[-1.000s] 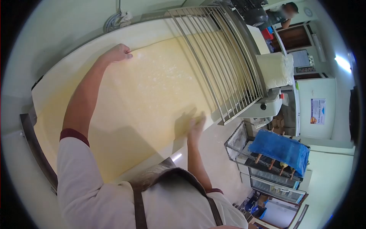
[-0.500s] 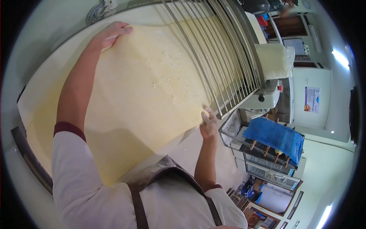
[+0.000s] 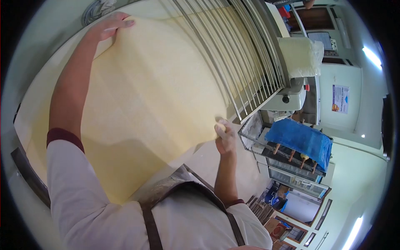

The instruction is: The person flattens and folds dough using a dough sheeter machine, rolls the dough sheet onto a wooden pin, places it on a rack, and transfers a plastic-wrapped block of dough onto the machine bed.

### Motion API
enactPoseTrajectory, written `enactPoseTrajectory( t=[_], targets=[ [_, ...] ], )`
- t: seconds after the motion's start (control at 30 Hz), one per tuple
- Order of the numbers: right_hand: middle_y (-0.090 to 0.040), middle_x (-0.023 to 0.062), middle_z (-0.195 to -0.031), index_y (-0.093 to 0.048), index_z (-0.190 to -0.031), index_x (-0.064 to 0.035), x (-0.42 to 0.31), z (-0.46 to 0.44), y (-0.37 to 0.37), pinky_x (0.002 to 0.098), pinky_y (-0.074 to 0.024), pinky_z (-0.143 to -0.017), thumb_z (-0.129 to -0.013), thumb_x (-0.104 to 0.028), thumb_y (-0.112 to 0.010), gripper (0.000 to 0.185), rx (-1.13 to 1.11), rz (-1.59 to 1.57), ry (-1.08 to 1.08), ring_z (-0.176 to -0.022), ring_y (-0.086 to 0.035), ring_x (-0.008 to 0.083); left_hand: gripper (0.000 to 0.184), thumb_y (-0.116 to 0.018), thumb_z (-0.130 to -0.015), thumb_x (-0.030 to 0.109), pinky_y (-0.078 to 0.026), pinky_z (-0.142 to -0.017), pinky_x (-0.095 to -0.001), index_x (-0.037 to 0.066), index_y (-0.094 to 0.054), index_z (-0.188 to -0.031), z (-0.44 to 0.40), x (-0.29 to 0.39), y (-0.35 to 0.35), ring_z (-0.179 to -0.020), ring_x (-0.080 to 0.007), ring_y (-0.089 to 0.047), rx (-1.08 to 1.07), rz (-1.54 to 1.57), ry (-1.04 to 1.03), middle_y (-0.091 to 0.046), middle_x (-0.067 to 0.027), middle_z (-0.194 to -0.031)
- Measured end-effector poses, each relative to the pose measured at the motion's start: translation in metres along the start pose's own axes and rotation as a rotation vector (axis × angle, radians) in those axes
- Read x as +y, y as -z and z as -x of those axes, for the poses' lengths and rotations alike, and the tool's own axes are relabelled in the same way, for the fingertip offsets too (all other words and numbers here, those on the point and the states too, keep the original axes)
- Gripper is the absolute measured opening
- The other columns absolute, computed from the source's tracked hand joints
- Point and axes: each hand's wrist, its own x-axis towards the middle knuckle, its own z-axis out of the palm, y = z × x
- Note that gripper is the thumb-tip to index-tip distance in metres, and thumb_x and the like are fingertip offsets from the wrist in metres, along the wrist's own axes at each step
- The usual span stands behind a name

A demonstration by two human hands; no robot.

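A broad, thin sheet of pale yellow dough (image 3: 146, 91) stretches across the white work surface from under the metal bars toward my body. At the top left, my left hand (image 3: 109, 27) is closed on the far edge of the sheet, thumb on top. My right hand (image 3: 225, 136) pinches the opposite edge, close to the end of the bars, with fingers bent. Between the hands the dough looks smooth, with faint bands across it. The undersides of both grips are hidden.
A metal bar guard (image 3: 233, 54) of a sheeter-like machine stands over the dough at upper right. Beyond it are a plastic-wrapped pale block (image 3: 299, 56) and a rack with a blue cover (image 3: 298, 139) over several rolling pins. Coiled cable (image 3: 91, 12) lies at the top left.
Both hands have shifted left with the dough's edges, the left hand also upward. The bubbly, speckled patch seen earlier on the sheet no longer shows between my hands.
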Motion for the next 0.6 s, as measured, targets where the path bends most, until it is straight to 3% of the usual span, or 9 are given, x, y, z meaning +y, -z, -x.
enactPoseTrajectory(
  t=[0.1,0.13,0.17,0.3,0.37,0.4,0.5,0.53,0.6],
  targets=[
    [-0.059,0.0108,-0.111,-0.052,-0.121,-0.0052,0.027,-0.014,-0.008,0.0317,-0.0503,-0.087,-0.084,0.000,-0.063,0.038,0.148,-0.240,0.034,-0.102,-0.059,0.0203,0.053,-0.069,-0.082,0.042,-0.049,-0.077,-0.0299,0.000,-0.058,-0.112,-0.019,-0.001,-0.022,-0.089,-0.0125,-0.060,0.105,0.202,0.189,-0.064,-0.0032,-0.099],
    [-0.053,0.0134,-0.126,-0.047,-0.125,-0.0057,0.027,-0.005,-0.019,0.0345,-0.0500,-0.089,-0.087,0.004,-0.055,0.040,0.140,-0.263,0.065,-0.111,-0.056,0.0235,0.053,-0.069,-0.082,0.042,-0.049,-0.077,-0.0299,0.000,-0.058,-0.112,-0.020,0.001,-0.016,-0.089,-0.0125,-0.060,0.111,0.197,0.182,-0.064,-0.0032,-0.099],
    [-0.053,0.0134,-0.126,-0.047,-0.125,-0.0057,0.032,-0.004,-0.022,0.0345,-0.0500,-0.089,-0.087,0.004,-0.055,0.040,0.138,-0.266,0.063,-0.111,-0.056,0.0235,0.054,-0.070,-0.081,0.043,-0.049,-0.075,-0.0289,0.001,-0.058,-0.112,-0.016,-0.001,-0.009,-0.087,-0.0117,-0.059,0.020,0.034,0.245,-0.063,-0.0029,-0.098],
    [-0.059,0.0098,-0.113,-0.056,-0.117,-0.0037,0.029,-0.001,-0.048,0.0306,-0.0485,-0.086,-0.084,0.001,-0.061,0.034,0.075,0.111,-0.051,-0.101,-0.058,0.0191,0.054,-0.073,-0.080,0.038,-0.048,-0.077,-0.0268,0.001,-0.057,-0.115,0.011,0.002,-0.031,-0.088,-0.0114,-0.059,-0.128,-0.306,0.312,-0.062,-0.0024,-0.099],
    [-0.062,0.0077,-0.104,-0.062,-0.107,-0.0009,0.010,-0.010,-0.049,0.0281,-0.0490,-0.080,-0.084,0.002,-0.061,0.023,-0.083,0.773,0.184,-0.096,-0.058,0.0164,0.053,-0.074,-0.079,0.035,-0.048,-0.079,-0.0272,0.001,-0.057,-0.116,0.010,-0.010,-0.017,-0.088,-0.0124,-0.059,-0.029,-0.277,0.238,-0.063,-0.0035,-0.100],
    [-0.064,0.0086,-0.102,-0.065,-0.101,-0.0006,-0.013,-0.004,-0.045,0.0270,-0.0479,-0.079,-0.084,0.002,-0.061,0.018,-0.067,0.574,0.155,-0.095,-0.057,0.0141,0.052,-0.074,-0.079,0.032,-0.048,-0.081,-0.0275,0.001,-0.057,-0.117,0.008,-0.015,-0.004,-0.089,-0.0133,-0.060,0.081,-0.245,0.166,-0.063,-0.0045,-0.102],
    [-0.062,0.0126,-0.114,-0.063,-0.109,-0.0052,-0.024,-0.002,0.011,0.0358,-0.0481,-0.090,-0.083,0.000,-0.065,0.027,-0.111,0.105,0.033,-0.107,-0.058,0.0221,0.055,-0.074,-0.080,0.032,-0.047,-0.086,-0.0315,0.002,-0.054,-0.122,0.001,0.018,0.012,-0.096,-0.0140,-0.059,-0.064,0.009,0.124,-0.062,-0.0064,-0.109],
    [-0.062,0.0126,-0.114,-0.063,-0.109,-0.0052,-0.016,-0.008,0.014,0.0358,-0.0481,-0.090,-0.083,0.000,-0.065,0.027,-0.106,0.104,0.033,-0.107,-0.058,0.0221,0.055,-0.069,-0.084,0.038,-0.047,-0.085,-0.0313,0.002,-0.054,-0.122,-0.008,0.007,0.002,-0.098,-0.0131,-0.059,0.024,0.057,0.016,-0.062,-0.0059,-0.110],
    [-0.056,0.0154,-0.125,-0.054,-0.121,-0.0044,0.001,-0.023,0.006,0.0447,-0.0419,-0.101,-0.083,0.000,-0.062,0.039,0.005,-0.364,0.000,-0.120,-0.052,0.0288,0.055,-0.066,-0.086,0.040,-0.047,-0.085,-0.0308,0.001,-0.053,-0.122,-0.014,0.015,-0.030,-0.100,-0.0115,-0.058,0.048,0.176,0.085,-0.062,-0.0049,-0.111]
  ],
)
